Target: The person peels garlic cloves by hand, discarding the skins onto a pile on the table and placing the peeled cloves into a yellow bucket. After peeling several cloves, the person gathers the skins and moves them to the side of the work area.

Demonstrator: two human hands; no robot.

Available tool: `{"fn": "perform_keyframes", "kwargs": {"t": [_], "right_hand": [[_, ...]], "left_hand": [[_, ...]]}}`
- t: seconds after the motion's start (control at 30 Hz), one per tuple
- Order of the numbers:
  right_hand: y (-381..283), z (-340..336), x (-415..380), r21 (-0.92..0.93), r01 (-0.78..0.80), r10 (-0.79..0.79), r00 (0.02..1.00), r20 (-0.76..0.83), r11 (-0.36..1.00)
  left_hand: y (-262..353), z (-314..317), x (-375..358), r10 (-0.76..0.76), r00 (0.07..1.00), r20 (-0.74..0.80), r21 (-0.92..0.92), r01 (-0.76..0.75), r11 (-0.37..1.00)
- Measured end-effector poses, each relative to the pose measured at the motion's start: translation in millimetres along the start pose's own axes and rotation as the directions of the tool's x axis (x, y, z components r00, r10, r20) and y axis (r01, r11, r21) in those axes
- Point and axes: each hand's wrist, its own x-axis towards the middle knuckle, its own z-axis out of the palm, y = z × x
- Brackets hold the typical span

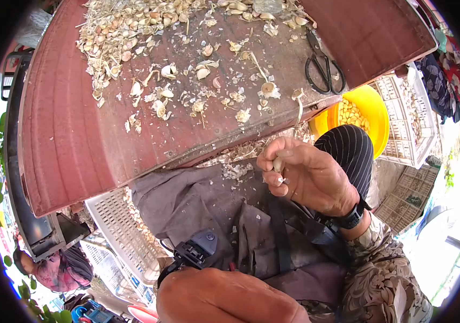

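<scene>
My right hand (310, 175) is above my lap near the table's front edge, with thumb and fingers closed on a small garlic clove (278, 164). A whitish bit of peel clings near the fingertips. At the bottom, a bare left arm (230, 296) shows beside a strapped-on black device (200, 250); the fingers of my left hand are hidden. On the red table (74, 134) lie a heap of unpeeled garlic cloves (133, 21), scattered skins and dry stems. Black-handled scissors (324, 72) rest at the table's right side.
A yellow bowl (381, 118) holding peeled cloves stands right of the table, beside a white crate (426, 129). Another white crate (109, 223) stands at the left. A dark grey cloth (187, 202) with peel bits covers my lap. A person (60, 269) is at the lower left.
</scene>
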Motion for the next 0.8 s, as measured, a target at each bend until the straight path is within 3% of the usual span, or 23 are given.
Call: {"fn": "perform_keyframes", "kwargs": {"t": [0.07, 0.1, 0.17, 0.2, 0.27, 0.4, 0.43, 0.47, 0.5, 0.53, 0.57, 0.63, 0.7, 0.77, 0.8], "right_hand": [[1.1, -4.0, 0.5, 0.034, -0.024, 0.023, 0.999, 0.032, 0.999], [0.6, -3.7, 1.0, 0.040, -0.024, 0.023, 0.999, 0.033, 0.999], [-1.3, -1.3, 0.4, 0.039, -0.024, 0.024, 1.000, -0.007, 0.999], [-1.8, -2.2, -0.3, 0.047, -0.024, 0.025, 1.000, -0.011, 0.999], [-5.2, -4.2, 3.2, 0.090, -0.080, 0.079, 0.997, 0.009, 0.993], [-5.0, -13.4, 12.9, 0.138, -0.084, 0.076, 0.995, 0.059, 0.987], [-6.8, -13.6, 15.1, 0.147, -0.096, 0.091, 0.995, 0.041, 0.984], [-8.5, -13.4, 15.1, 0.156, -0.106, 0.103, 0.994, 0.023, 0.982], [-9.4, -12.3, 14.5, 0.158, -0.100, 0.098, 0.995, 0.024, 0.982], [-9.4, -10.7, 14.2, 0.141, -0.089, 0.088, 0.996, 0.013, 0.986], [-8.3, -10.0, 14.3, 0.128, -0.081, 0.081, 0.997, 0.004, 0.988], [-6.1, -17.3, 18.7, 0.212, -0.062, 0.050, 0.997, 0.061, 0.975], [-7.8, -19.2, 22.2, 0.240, -0.081, 0.096, 0.994, -0.054, 0.967], [-6.7, -43.6, 23.9, 0.262, -0.083, 0.105, 0.992, -0.071, 0.961], [-7.7, -47.2, 23.9, 0.289, -0.088, 0.108, 0.993, -0.054, 0.953]], "left_hand": [[3.3, -11.5, 7.7, -0.118, 0.977, 0.177, -0.006, 0.121, 0.993], [1.3, -7.9, 7.2, -0.123, 0.977, 0.175, -0.004, 0.126, 0.992], [-3.7, 3.0, 4.6, -0.099, 0.995, -0.016, -0.059, 0.098, 0.993], [-6.4, -2.5, 6.9, -0.106, 0.994, -0.021, -0.063, 0.104, 0.993], [-10.1, -19.3, 13.5, -0.067, 0.971, 0.231, 0.024, 0.063, 0.998], [-3.2, -12.2, 11.9, -0.064, 0.989, 0.134, 0.145, 0.044, 0.988], [3.6, -16.2, 17.3, -0.202, 0.972, 0.120, 0.507, 0.115, 0.854], [9.2, -20.7, 24.3, -0.324, 0.944, 0.059, 0.793, 0.153, 0.590], [10.6, -24.7, 31.5, -0.412, 0.911, -0.037, 0.962, 0.144, 0.232], [-17.5, -39.9, 22.5, -0.093, 0.983, -0.159, 0.954, 0.177, 0.240], [-25.7, -57.8, 22.0, -0.136, 0.972, -0.191, 0.971, 0.208, 0.121], [-40.7, -75.9, 23.5, -0.174, 0.949, -0.262, 0.957, 0.279, 0.082], [-49.8, -88.1, 24.2, -0.091, 0.938, -0.336, 0.940, 0.339, 0.027], [-46.8, -133.5, 35.4, 0.149, 0.882, -0.448, 0.862, 0.470, -0.188], [-47.4, -161.0, 37.4, 0.180, 0.908, -0.378, 0.849, 0.417, -0.323]]}}
